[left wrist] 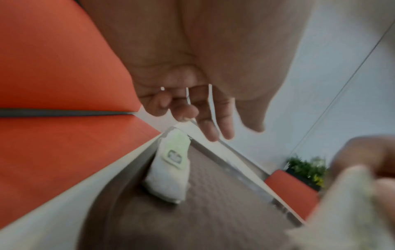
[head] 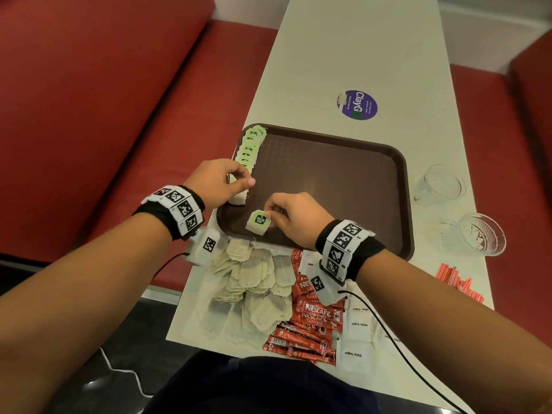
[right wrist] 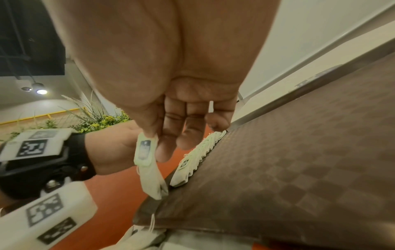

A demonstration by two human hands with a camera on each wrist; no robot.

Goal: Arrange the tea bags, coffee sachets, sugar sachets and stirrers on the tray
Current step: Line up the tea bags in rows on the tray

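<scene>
A brown tray (head: 328,180) (right wrist: 278,169) lies on the white table (head: 343,55). A row of tea bags (head: 249,147) (left wrist: 171,170) (right wrist: 198,152) with green tags stands along its left rim. My left hand (head: 239,179) (left wrist: 198,125) hovers over the near end of that row, fingers loosely curled and holding nothing. My right hand (head: 270,212) (right wrist: 149,135) pinches one tea bag (head: 258,224) (right wrist: 152,182) by its green tag between thumb and forefinger. That bag hangs just above the tray's near left corner.
On the table before the tray lie a heap of loose tea bags (head: 254,282), red coffee sachets (head: 310,318) and white sugar sachets (head: 357,339). Red stirrers (head: 457,282) lie at the right edge. Two glasses (head: 442,183) (head: 475,234) stand right of the tray. Red benches flank the table.
</scene>
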